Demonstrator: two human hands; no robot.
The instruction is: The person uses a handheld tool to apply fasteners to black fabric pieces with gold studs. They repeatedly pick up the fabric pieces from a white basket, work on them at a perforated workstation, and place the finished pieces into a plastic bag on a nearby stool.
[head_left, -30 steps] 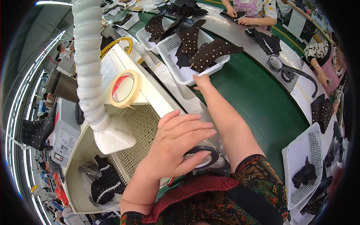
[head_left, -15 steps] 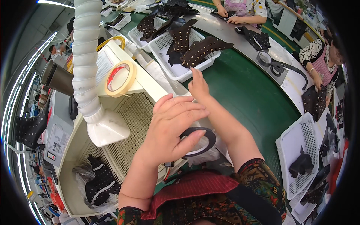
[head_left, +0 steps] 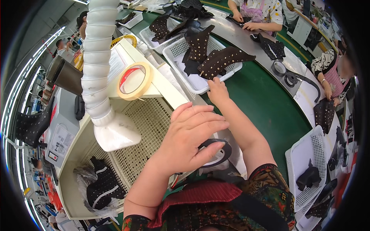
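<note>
My right hand (head_left: 218, 91) reaches forward, its fingers curled at the near rim of a white plastic basket (head_left: 199, 86). In that basket lie dark studded boot uppers (head_left: 223, 63), one of them hanging past the right rim. My left hand (head_left: 194, 134) hovers palm down nearer to me, fingers stretched and thumb apart, holding nothing that I can see. Behind its thumb shows a roll of black tape (head_left: 223, 154), partly hidden by the hand.
A white duct nozzle (head_left: 117, 134) hangs over a cream, mesh-floored hood (head_left: 144, 119) at left. A masking tape roll (head_left: 135, 81) sits on its ledge. A studded upper (head_left: 104, 184) lies inside. The green belt (head_left: 269, 100) curves past more baskets (head_left: 308, 154); co-workers sit across.
The view has shifted, so the scene sits further right. The white basket has come slightly nearer, with my right fingers now curled at its rim. My left hand keeps its stretched pose.
</note>
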